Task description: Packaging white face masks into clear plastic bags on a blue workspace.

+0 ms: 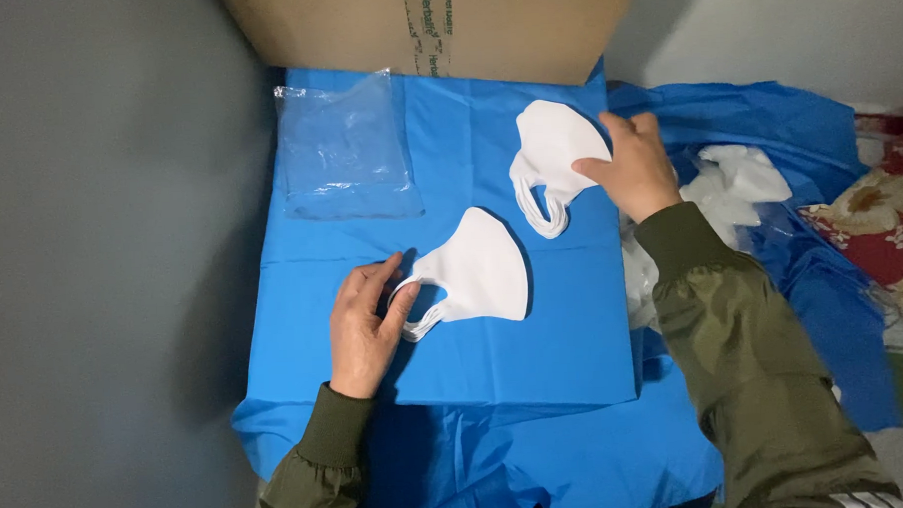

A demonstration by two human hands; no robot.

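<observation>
Head view, looking down on a table (575,360) draped in a blue sheet (455,344).

Left hand (366,325): fingers pinching the ear-loop end of the near white mask (477,271). Mask lies flat on the sheet near centre, loops pointing left, rounded edge to the right. Thumb and fingers close on the loops, rest of the mask resting on the sheet.

Right hand (633,166): grasping the far white mask (550,160) at its right edge, thumb on top. That mask sits higher up the sheet, near the right edge, ear loops hanging toward the near mask. The 2 masks are near each other, not touching.

Other stuff:
- clear plastic bag (346,148) flat on the sheet, upper left, well apart from both hands
- cardboard box (433,24) standing at the far edge of the sheet
- pile of white masks (734,182) on crumpled blue cloth just right of the right hand
- floral fabric (891,229) at the far right edge

Both sleeves olive green.
</observation>
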